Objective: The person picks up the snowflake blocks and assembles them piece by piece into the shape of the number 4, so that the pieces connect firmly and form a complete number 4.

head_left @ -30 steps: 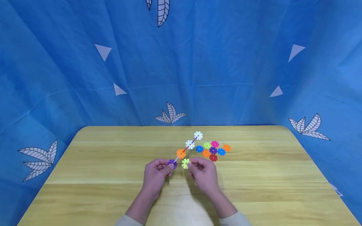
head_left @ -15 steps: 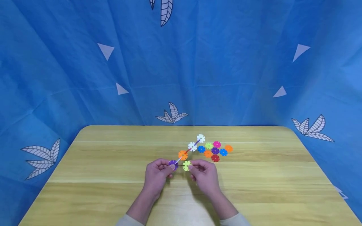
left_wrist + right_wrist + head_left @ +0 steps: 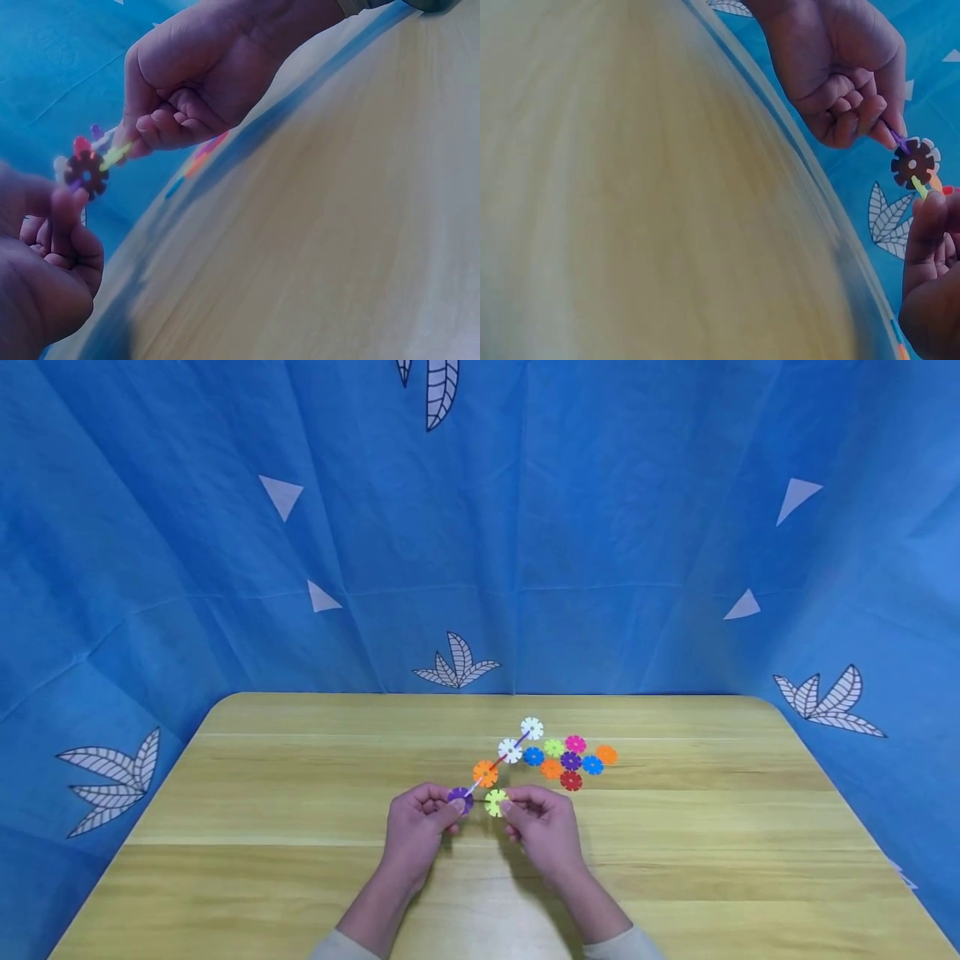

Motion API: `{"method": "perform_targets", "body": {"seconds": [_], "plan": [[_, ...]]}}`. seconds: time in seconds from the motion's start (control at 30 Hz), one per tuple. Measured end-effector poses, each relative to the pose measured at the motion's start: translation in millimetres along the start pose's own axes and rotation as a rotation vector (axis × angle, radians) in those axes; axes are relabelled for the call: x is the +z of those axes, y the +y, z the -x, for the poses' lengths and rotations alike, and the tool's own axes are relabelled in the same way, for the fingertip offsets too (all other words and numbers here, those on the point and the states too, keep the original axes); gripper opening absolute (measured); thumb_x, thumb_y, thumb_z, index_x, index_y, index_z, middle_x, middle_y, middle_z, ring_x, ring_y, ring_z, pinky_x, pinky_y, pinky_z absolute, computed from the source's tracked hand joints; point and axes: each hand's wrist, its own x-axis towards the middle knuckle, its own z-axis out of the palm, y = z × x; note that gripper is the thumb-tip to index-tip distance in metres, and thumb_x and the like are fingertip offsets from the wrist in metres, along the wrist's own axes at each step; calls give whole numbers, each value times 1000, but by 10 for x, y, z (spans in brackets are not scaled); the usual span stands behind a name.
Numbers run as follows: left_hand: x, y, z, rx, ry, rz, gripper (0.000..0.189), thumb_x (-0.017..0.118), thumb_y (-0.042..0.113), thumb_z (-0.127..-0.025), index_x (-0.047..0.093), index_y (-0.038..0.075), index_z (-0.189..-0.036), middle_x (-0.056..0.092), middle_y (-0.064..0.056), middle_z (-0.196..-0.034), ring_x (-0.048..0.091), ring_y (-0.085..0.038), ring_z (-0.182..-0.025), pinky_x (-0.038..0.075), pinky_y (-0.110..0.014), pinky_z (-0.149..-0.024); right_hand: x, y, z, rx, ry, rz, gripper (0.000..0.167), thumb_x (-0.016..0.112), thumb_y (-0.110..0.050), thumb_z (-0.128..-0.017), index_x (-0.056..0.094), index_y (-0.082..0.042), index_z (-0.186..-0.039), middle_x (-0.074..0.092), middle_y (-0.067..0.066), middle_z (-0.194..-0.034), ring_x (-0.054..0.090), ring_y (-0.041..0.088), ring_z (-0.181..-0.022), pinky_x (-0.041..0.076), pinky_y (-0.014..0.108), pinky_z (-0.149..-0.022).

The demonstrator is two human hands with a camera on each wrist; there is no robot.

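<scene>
Left hand pinches the purple disc, right hand pinches the yellow-green disc, and a dark brown disc bridges the gap between them!

No text, label, brand, number or sign can be read in any of the 3 views.
</scene>
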Motion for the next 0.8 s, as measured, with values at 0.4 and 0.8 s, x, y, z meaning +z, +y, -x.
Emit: {"method": "perform_targets", "body": {"seconds": [0.4, 0.8], "plan": [[17, 10, 58, -35, -13, -17, 9, 71, -7, -84, 65, -6, -91, 67, -14, -80, 59, -17, -62, 53, -23, -56, -42, -1, 20, 5, -18, 14, 12, 68, 9, -86, 71, 7, -97, 68, 20, -80, 61, 16, -58, 53, 22, -50], [10, 29, 52, -47, 27, 57, 15, 73, 1, -86, 66, -5, -99, 70, -15, -90, 64, -21, -71, 58, -29, -68, -28, -89, 8, 24, -19, -1, 15, 72, 5, -86, 73, 3, -100, 68, 22, -83, 61, 18, -59, 54, 24, -52]]}}
